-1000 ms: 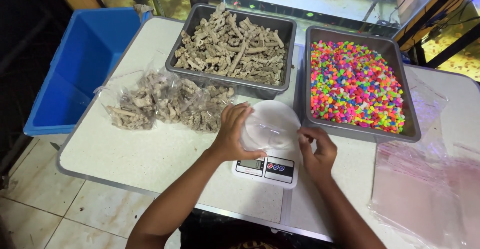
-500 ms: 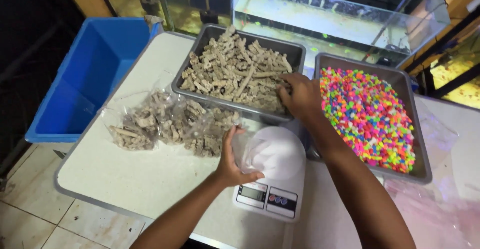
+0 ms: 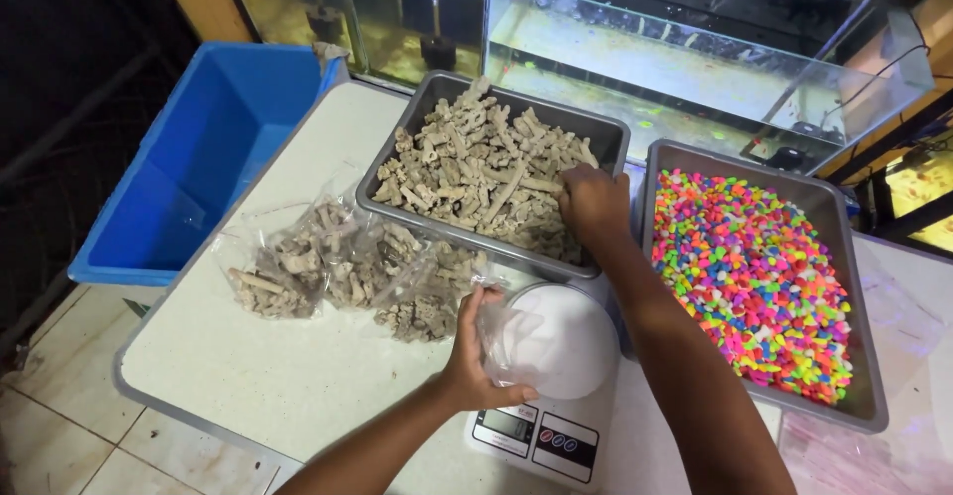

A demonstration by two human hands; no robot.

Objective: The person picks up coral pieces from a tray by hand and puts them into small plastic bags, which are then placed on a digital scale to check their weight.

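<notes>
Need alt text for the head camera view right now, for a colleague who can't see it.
A person's right hand reaches into a grey tray of tan coral pieces while the left hand holds a clear plastic bag over a white kitchen scale. Filled bags lie left; a tray of neon gravel sits right.

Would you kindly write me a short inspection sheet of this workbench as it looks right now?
Surface: white speckled table, grey rim.
Job's things: grey tray of beige porous pieces; clear plastic bag over the white bowl on the kitchen scale.
Clutter: filled bags of the same pieces; tray of coloured gravel; empty clear bags at the right.
Hands: left hand grips the bag's edge; right hand lies in the beige pieces, fingers curled.
Cables: dark cable by the aquarium.
Surroundings: glass aquarium behind, blue tub at the left, tiled floor.
</notes>
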